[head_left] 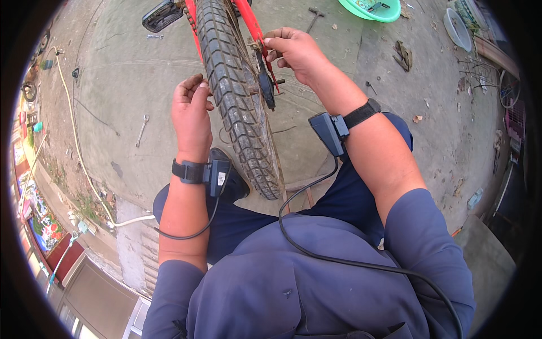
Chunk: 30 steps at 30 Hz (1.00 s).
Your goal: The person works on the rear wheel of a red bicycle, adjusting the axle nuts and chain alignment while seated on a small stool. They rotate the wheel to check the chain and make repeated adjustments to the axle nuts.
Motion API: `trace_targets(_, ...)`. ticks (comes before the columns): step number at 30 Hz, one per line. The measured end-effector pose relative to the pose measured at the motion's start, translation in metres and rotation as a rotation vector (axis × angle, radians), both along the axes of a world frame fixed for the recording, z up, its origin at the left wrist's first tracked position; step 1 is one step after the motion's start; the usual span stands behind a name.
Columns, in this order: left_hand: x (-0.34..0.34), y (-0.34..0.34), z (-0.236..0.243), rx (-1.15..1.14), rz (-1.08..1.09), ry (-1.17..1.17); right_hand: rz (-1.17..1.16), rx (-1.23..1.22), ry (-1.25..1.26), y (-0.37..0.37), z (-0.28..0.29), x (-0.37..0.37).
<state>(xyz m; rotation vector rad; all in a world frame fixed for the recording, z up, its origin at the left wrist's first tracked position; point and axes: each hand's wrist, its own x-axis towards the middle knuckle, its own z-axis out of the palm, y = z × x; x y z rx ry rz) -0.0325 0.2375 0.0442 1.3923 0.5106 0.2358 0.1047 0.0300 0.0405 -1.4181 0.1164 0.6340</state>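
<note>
Head view: knobbly black rubber bicycle tyre (pixel 240 96) runs top to bottom mid-frame; left hand (pixel 192 116) curled against its tread, right hand (pixel 296 53) pinching the red frame's brake fitting (pixel 258 45)

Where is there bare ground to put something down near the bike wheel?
Left of the tyre, the concrete between the left hand and the wrench is bare. Right of the right hand, ground is open up to the small tool. Far right, by the wire heap, it is crowded.
</note>
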Motion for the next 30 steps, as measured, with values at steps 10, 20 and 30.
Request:
trace_targets(10,0.0,-0.005,0.005,-0.006,-0.001,0.014,0.029,-0.084,-0.023,0.001,-0.001,0.0)
trace_targets(20,-0.004,-0.019,0.018,-0.048,-0.086,-0.062,0.024,-0.029,-0.004,-0.002,-0.001,0.0)
trace_targets(30,0.006,-0.025,0.021,0.061,-0.114,0.03,0.007,-0.074,-0.006,0.0,-0.003,0.0)
